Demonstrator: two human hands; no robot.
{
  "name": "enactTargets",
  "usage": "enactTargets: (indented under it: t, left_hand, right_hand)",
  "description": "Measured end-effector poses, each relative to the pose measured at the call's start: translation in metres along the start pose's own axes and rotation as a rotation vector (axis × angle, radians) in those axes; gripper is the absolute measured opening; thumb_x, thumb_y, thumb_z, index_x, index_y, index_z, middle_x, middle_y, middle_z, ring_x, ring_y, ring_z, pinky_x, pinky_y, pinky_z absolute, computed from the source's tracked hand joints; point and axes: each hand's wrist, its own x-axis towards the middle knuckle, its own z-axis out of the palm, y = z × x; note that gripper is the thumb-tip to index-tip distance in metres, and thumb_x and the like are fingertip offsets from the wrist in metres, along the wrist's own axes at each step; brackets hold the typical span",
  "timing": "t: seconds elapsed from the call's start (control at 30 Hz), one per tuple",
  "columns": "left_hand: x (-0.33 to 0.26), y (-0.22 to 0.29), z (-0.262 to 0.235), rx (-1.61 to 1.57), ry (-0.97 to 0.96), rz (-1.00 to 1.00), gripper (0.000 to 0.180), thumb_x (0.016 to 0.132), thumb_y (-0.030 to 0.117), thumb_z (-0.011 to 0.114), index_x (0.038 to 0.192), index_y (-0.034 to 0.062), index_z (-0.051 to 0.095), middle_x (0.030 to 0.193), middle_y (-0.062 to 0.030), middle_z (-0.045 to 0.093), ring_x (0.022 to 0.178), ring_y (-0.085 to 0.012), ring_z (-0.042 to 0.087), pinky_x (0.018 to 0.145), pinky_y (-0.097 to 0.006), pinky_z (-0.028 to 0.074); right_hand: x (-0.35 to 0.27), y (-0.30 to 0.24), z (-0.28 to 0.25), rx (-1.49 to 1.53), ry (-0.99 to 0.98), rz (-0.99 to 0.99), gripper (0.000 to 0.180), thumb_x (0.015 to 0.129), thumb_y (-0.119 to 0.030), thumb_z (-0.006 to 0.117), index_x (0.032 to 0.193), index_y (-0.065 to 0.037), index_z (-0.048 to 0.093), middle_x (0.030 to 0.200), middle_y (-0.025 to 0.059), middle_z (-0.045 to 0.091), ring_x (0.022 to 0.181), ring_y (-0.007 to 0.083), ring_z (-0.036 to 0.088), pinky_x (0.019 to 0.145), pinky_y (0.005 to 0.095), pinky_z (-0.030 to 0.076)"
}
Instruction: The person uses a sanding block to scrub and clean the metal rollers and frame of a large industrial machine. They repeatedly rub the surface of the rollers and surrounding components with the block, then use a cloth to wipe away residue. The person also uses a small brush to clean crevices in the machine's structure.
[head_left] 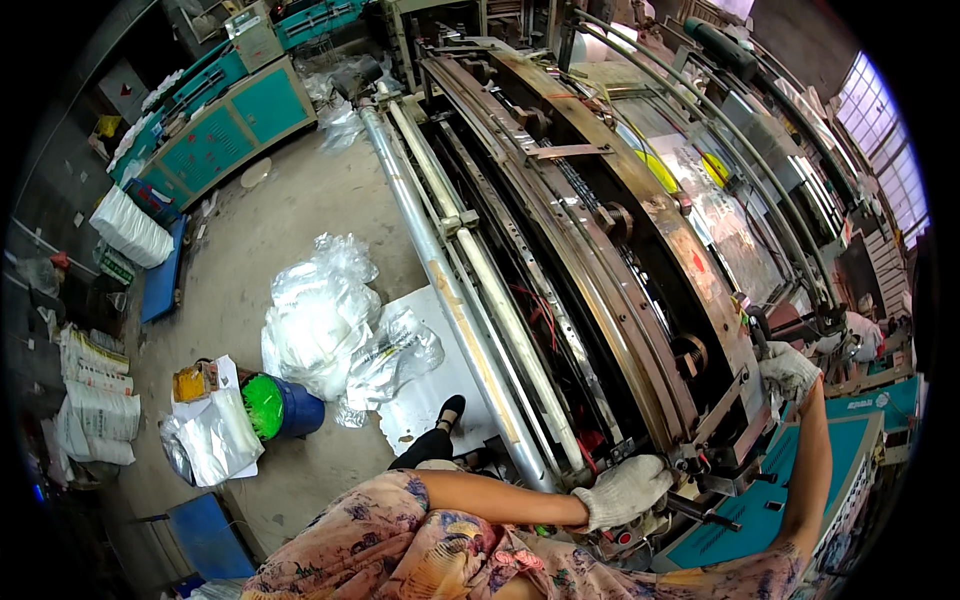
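Head view: long roller machine (560, 230) stretches away before you on grey-brown floor (300, 190). Your gloved left hand (627, 490) lies at its near end, gloved right hand (790, 370) at its right corner; cannot tell whether either grip is closed. Crumpled pale plastic (320, 315) heaped left of machine, near blue bucket (302, 408). White sacks (103, 405) stacked far left; teal cabinet (220, 145) upper left, barred window (887, 140) far right.

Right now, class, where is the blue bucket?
In the head view the blue bucket is on the floor left of centre, between the heap of plastic film and the white plastic package, well left of the left hand.
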Motion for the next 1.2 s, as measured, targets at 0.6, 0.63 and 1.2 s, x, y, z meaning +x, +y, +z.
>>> enactTargets:
  t: [0.6, 0.63, 1.2]
  left_hand:
    - [0.004, -0.014, 0.007, -0.04, 0.044, 0.071, 0.039, 0.099, 0.03, 0.045, 0.085, -0.0035, 0.06, 0.067, -0.0165, 0.062, 0.065, -0.0295, 0.064, 0.063, -0.041, 0.049]
    - [0.005, -0.019, 0.01, -0.054, 0.047, 0.078, 0.039, 0.099, 0.03, 0.044, 0.085, -0.0033, 0.06, 0.067, -0.0158, 0.062, 0.065, -0.0285, 0.064, 0.062, -0.041, 0.049]
    - [0.01, -0.019, 0.012, -0.147, -0.045, -0.068, 0.029, 0.099, 0.021, 0.045, 0.093, -0.0027, 0.062, 0.064, -0.004, 0.059, 0.053, -0.0111, 0.054, 0.047, -0.029, 0.047]
  right_hand:
    - [0.006, 0.034, -0.003, 0.144, 0.085, -0.087, 0.018, 0.088, 0.001, 0.056, 0.103, -0.002, 0.065, 0.086, 0.0012, 0.067, 0.072, 0.0117, 0.062, 0.062, 0.0267, 0.051]
    - [0.004, 0.036, 0.0, 0.172, 0.12, -0.084, 0.017, 0.088, 0.003, 0.055, 0.101, -0.002, 0.064, 0.087, 0.0012, 0.067, 0.073, 0.0111, 0.063, 0.063, 0.0271, 0.052]
    - [0.054, 0.074, -0.006, -0.198, 0.397, -0.223, 0.02, 0.091, -0.008, 0.055, 0.105, 0.002, 0.065, 0.086, -0.0004, 0.064, 0.079, 0.0133, 0.055, 0.068, 0.03, 0.045]
